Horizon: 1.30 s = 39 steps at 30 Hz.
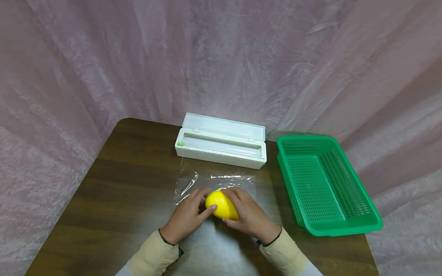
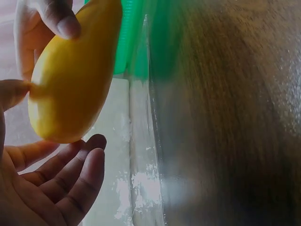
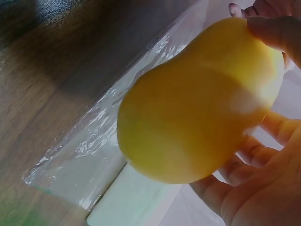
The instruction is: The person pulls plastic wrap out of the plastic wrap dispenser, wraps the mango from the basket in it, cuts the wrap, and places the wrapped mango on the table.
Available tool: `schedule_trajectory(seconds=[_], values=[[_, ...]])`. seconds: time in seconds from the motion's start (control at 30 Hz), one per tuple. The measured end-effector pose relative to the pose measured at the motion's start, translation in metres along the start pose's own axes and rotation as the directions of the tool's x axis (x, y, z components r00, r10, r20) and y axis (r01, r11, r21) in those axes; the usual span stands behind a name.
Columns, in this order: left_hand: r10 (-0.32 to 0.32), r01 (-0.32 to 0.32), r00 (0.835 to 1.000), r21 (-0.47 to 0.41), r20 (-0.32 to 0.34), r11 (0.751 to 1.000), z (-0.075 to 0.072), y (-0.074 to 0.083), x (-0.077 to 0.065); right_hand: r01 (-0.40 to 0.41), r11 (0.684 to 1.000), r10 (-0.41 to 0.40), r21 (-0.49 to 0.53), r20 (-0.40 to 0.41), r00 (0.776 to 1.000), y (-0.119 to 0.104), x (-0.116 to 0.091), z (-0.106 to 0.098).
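Both hands hold a smooth yellow mango (image 1: 220, 204) above the table near its front. At its left end, the left hand (image 1: 188, 215) touches it with thumb and index finger; its other fingers (image 2: 77, 188) are spread below in the left wrist view. The right hand (image 1: 251, 215) grips the other end, thumb on one side and fingers on the other. Just beyond the mango, a sheet of clear cling film (image 1: 238, 180) stretches over the table from a white dispenser box (image 1: 221, 158). In the right wrist view the mango (image 3: 188, 113) hides part of the film.
The dispenser's lid (image 1: 224, 126) stands raised at the back, with a film roll (image 1: 221, 146) inside and a green slider (image 1: 180, 144) at its left end. A green perforated basket (image 1: 290, 184) stands on the right of the wooden table (image 1: 114, 191). Pink curtains hang behind.
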<state>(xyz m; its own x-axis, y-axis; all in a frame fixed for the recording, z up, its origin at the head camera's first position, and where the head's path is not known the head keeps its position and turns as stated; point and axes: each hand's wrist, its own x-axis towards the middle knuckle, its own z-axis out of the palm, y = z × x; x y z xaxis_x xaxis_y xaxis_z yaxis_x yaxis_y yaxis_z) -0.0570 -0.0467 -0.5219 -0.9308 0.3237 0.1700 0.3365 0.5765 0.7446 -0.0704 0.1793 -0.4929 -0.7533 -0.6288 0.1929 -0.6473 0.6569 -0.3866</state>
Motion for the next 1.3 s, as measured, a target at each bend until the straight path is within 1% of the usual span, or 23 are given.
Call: schedule_trajectory(seconds=[0.13,0.27,0.47,0.63,0.73,1.0,1.13,1.3], values=[[0.018,-0.018,1.000,0.011,0.000,1.000,0.004,-0.002,-0.001,0.018,1.000,-0.018,-0.015,-0.016,1.000,-0.003,0.001,0.001],[0.041,-0.041,0.999,0.018,0.007,0.999,0.008,-0.004,-0.001,0.019,1.000,-0.019,-0.025,-0.018,1.000,-0.005,0.003,0.003],[0.049,-0.047,0.997,-0.046,0.054,0.998,0.007,-0.004,-0.002,0.026,0.999,-0.026,-0.026,-0.017,1.000,-0.007,0.005,0.002],[0.065,-0.059,0.996,-0.101,0.058,0.993,0.002,-0.003,-0.001,0.035,0.999,-0.035,-0.022,-0.013,0.999,-0.007,0.003,0.001],[0.064,-0.058,0.997,-0.115,0.053,0.992,0.001,-0.004,0.000,0.022,1.000,-0.023,-0.016,-0.019,1.000,-0.006,0.002,0.000],[0.028,-0.026,0.999,-0.121,0.016,0.992,-0.007,-0.010,0.005,-0.056,0.998,0.056,0.019,-0.044,0.997,0.008,-0.001,0.001],[0.019,-0.017,1.000,-0.120,0.016,0.993,-0.010,-0.011,0.007,-0.055,0.998,0.057,0.041,-0.066,0.996,0.013,-0.001,0.003],[0.013,-0.012,1.000,-0.101,0.010,0.995,-0.013,-0.012,0.012,-0.039,0.997,0.046,0.068,-0.105,0.993,0.017,0.006,0.005]])
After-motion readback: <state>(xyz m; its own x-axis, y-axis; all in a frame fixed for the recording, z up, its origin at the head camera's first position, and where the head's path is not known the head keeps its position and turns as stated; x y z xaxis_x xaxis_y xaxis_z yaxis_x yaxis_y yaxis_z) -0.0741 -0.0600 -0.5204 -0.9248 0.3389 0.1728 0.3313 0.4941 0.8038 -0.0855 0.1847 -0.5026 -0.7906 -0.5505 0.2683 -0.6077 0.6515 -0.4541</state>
